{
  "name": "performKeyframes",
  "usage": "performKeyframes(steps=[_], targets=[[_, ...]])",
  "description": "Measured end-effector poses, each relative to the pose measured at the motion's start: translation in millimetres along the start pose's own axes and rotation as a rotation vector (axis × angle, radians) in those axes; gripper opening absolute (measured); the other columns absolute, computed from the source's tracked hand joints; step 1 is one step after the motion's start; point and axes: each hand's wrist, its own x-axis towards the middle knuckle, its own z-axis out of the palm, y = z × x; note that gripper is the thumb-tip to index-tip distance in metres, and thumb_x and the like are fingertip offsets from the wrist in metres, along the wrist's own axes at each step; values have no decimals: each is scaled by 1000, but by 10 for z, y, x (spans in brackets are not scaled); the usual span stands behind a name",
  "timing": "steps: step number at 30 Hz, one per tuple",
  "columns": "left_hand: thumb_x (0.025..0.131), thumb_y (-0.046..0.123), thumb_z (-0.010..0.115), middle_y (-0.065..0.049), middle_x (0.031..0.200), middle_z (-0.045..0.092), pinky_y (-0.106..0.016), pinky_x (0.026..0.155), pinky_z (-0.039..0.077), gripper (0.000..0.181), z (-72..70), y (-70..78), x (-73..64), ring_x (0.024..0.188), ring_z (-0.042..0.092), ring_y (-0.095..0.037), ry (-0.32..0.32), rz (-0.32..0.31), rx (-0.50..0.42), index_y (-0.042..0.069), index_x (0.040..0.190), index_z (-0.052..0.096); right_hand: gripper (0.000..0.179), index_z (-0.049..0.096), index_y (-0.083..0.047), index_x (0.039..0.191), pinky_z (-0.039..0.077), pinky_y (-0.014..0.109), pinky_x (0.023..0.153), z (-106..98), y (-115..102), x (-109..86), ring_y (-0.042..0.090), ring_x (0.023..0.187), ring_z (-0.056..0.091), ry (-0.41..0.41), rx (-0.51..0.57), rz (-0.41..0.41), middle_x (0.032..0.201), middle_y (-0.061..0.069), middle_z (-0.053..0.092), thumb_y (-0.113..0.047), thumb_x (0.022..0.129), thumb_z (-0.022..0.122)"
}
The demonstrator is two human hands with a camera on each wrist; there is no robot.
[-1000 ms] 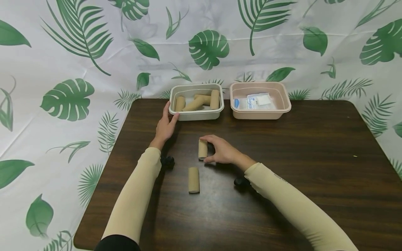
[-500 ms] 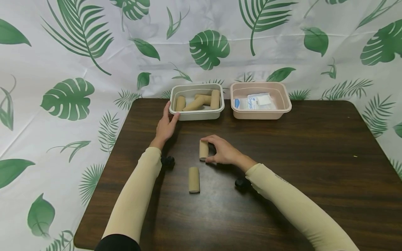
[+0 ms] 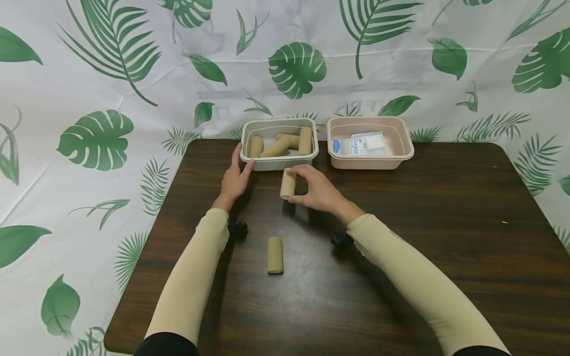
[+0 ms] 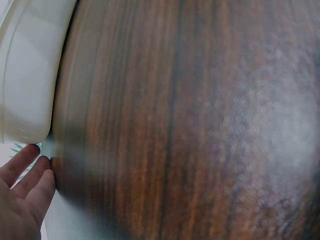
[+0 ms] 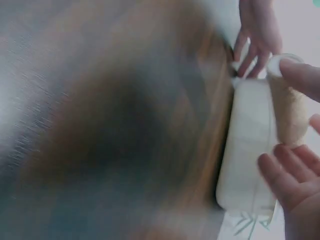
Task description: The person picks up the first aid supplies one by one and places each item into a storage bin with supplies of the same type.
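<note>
My right hand (image 3: 319, 190) pinches a short brown cardboard tube (image 3: 287, 185) by its ends, thumb at the near end and fingers at the far end. The tube is raised over the table, just in front of the white plastic bin (image 3: 279, 164). In the right wrist view this tube (image 5: 289, 110) overlaps the bin. My left hand (image 3: 233, 182) rests with extended fingers at the bin's left front corner; the left wrist view shows fingertips (image 4: 32, 149) right at the bin wall. Several cardboard tubes (image 3: 305, 141) lie inside the bin. Another cardboard tube (image 3: 275, 254) lies on the table between my forearms.
A pink plastic bin (image 3: 369, 163) stands right of the white one, holding white and blue packets (image 3: 362, 143), one printed "Surgical". Both bins sit at the back edge of the dark wooden table (image 3: 423, 207), against a leaf-patterned sheet (image 3: 294, 29).
My right hand has lifted the cardboard tube off the table and moved it away from me, towards the white bin. The left hand stays at the bin's corner.
</note>
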Motion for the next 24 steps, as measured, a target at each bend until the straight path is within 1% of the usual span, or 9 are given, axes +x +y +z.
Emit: performKeyframes(steps=[4, 8, 10, 12, 14, 18, 20, 22, 24], targets=[[99, 60, 43, -15, 140, 54, -57, 101, 36, 69, -1, -8, -4, 125, 52, -34, -6, -3, 2, 41, 157, 10, 62, 57, -6, 129, 42, 39, 100, -71, 31, 132, 27, 122, 51, 94, -59, -37, 134, 10, 54, -24, 77, 86], [98, 61, 42, -15, 142, 52, -57, 102, 35, 70, -6, 10, -5, 126, 51, -35, -9, -8, 13, 41, 157, 9, 53, 57, -8, 121, 39, 38, 101, -147, 71, 290, 24, 121, 50, 183, -110, -33, 131, 9, 53, -25, 79, 84], [98, 61, 42, -15, 144, 50, -58, 102, 35, 71, -11, 19, 0, 127, 50, -36, -6, -5, 14, 39, 157, 10, 51, 56, -8, 120, 39, 38, 100, -177, 110, 382, 25, 119, 50, 221, -113, -6, 128, 9, 53, -25, 80, 83], [98, 61, 42, -16, 144, 50, -59, 102, 34, 71, -18, 29, 3, 127, 50, -37, -3, -2, 11, 37, 158, 11, 51, 56, -7, 120, 40, 39, 98, -199, 148, 470, 25, 114, 50, 244, -106, 40, 124, 8, 54, -26, 81, 83], [98, 61, 42, -16, 144, 49, -59, 101, 35, 72, -21, 28, 5, 126, 50, -38, -1, -1, 10, 34, 158, 12, 52, 56, -7, 121, 40, 39, 97, -204, 186, 549, 25, 114, 50, 252, -93, 104, 124, 8, 55, -29, 82, 82], [99, 60, 42, -17, 141, 52, -58, 100, 36, 71, -13, 13, 7, 125, 51, -37, -3, -2, 25, 35, 158, 11, 52, 56, -8, 124, 42, 37, 95, -173, 237, 660, 25, 112, 51, 255, -81, 217, 125, 8, 54, -34, 85, 78], [99, 60, 42, -17, 140, 53, -59, 100, 36, 71, -9, 9, 4, 124, 52, -37, -1, 3, 23, 35, 158, 12, 50, 56, -8, 123, 42, 36, 93, -152, 248, 701, 24, 111, 51, 273, -80, 235, 123, 8, 54, -33, 86, 78], [99, 60, 42, -17, 139, 54, -59, 99, 37, 70, -5, 8, -1, 124, 52, -37, -2, 5, 18, 36, 158, 11, 48, 56, -8, 120, 41, 37, 93, -132, 251, 737, 25, 111, 50, 294, -86, 228, 123, 8, 54, -30, 85, 79], [99, 59, 42, -16, 139, 54, -59, 99, 37, 70, -7, 7, -12, 124, 53, -36, -4, 2, 16, 37, 157, 11, 46, 57, -7, 119, 38, 38, 100, -117, 246, 763, 25, 116, 48, 298, -110, 211, 127, 8, 53, -27, 84, 80]])
